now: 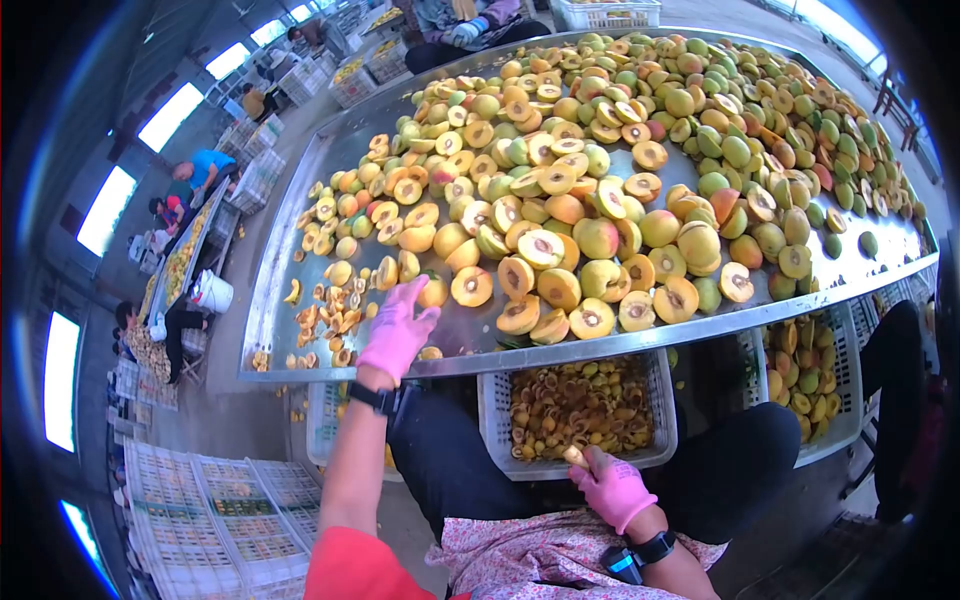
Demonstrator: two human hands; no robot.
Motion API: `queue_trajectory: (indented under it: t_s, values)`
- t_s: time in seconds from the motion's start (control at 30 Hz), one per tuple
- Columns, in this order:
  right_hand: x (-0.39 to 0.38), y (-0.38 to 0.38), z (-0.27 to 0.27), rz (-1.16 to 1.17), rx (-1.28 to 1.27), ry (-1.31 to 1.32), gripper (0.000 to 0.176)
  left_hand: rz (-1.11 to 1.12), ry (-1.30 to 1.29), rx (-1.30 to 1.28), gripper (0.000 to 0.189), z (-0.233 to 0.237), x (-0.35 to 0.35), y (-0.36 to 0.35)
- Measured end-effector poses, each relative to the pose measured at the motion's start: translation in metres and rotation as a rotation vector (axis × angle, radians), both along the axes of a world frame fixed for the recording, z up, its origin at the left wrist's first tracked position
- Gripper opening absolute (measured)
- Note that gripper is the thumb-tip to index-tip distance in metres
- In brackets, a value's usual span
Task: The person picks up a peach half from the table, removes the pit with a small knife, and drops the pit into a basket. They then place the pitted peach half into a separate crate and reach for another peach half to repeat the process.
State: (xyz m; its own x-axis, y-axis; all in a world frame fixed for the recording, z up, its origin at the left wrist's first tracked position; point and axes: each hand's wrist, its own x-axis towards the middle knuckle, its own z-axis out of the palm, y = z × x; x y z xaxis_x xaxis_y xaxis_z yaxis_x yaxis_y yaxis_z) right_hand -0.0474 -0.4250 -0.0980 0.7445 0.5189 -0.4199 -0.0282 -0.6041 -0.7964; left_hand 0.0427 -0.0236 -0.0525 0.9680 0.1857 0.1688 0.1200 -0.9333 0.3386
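Note:
My left hand (395,328), in a pink glove, reaches over the near edge of the metal table (460,362). Its fingers are apart, with the thumb and forefinger beside a yellow-orange fruit (433,292) that looks like an apricot or peach. Cut halves with brown centres, such as this fruit half (472,286), lie just to the right. Low over my lap, my gloved right hand (615,492) is closed around a short pale, wooden-looking handle (575,456); the rest of it is hidden by the fingers.
Halved fruit heaps toward the table's far right. Small cut pieces (340,310) lie at its near left. Under the edge stand a crate (488,425) of brownish scraps and another crate (850,400) of fruit. A person (470,30) sits across; others work at left beside stacked crates (215,520).

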Motion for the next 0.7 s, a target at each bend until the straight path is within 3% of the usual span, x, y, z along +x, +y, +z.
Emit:
queue_trajectory:
  t_s: [0.07,0.17,0.3,0.43,0.5,0.57,0.63,0.7]
  values:
    - [0.0,-0.002,-0.004,0.03,0.01,-0.012,0.03,-0.029,0.176,0.111,0.06,-0.003,0.023,-0.001]
    - [0.0,-0.005,-0.003,0.04,0.043,-0.012,0.029,0.043,0.332,-0.084,0.053,0.035,0.039,-0.026]
    - [0.0,-0.004,-0.004,0.035,0.079,-0.013,0.028,-0.041,0.25,0.093,0.041,0.014,0.035,0.004]
    - [-0.006,0.001,-0.004,-0.039,0.267,-0.018,0.035,0.179,-0.061,-0.416,0.036,0.045,-0.002,-0.037]
    - [-0.005,0.004,0.003,-0.046,0.322,-0.049,0.037,0.133,0.013,-0.814,0.037,0.069,-0.04,-0.062]
    - [-0.003,0.005,0.026,-0.033,0.34,-0.047,0.038,0.232,0.124,-1.537,0.042,0.065,-0.07,-0.103]
    - [-0.007,0.009,0.039,-0.02,0.408,-0.048,0.037,0.19,0.238,-1.748,0.045,0.046,-0.096,-0.137]
    - [-0.015,0.012,0.041,0.022,0.393,-0.093,0.036,0.297,0.305,-1.959,0.051,0.03,-0.11,-0.169]
